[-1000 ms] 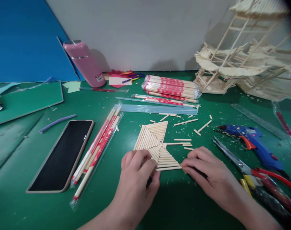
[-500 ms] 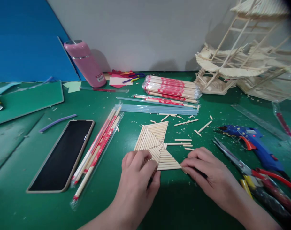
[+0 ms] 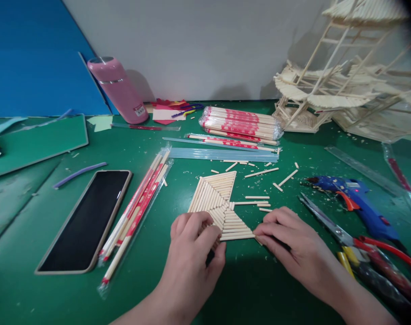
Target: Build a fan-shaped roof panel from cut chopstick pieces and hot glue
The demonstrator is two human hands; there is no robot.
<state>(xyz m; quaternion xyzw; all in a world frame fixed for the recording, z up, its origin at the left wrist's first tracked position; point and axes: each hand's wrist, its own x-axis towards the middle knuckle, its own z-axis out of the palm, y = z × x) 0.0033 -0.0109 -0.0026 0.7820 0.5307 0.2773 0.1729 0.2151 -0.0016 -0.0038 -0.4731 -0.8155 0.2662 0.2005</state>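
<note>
1. Head view: the stick panel (image 3: pixel 214 198) lies flat on the bench (image 3: pixel 252 289); your left hand (image 3: pixel 193 246) holds its near left edge in a curled grip; your right hand (image 3: pixel 291 241) has a narrow grip at the near right corner, and whether it holds anything cannot be told.
2. Risk: uneven sideways pressure may shear sticks loose; the scissors (image 3: pixel 330 223) lie near your right wrist.

Flat fan-shaped panel of pale wooden sticks (image 3: pixel 217 203) on the green table (image 3: pixel 246 284), left hand (image 3: pixel 191 250) on its near-left corner, right hand (image 3: pixel 293 246) touching its near-right edge, black slab phone (image 3: pixel 86 219) to the left, blue plastic glue gun (image 3: pixel 359 203) to the right, clear-wrapped bundle of wooden chopsticks (image 3: pixel 241 123) behind.
</note>
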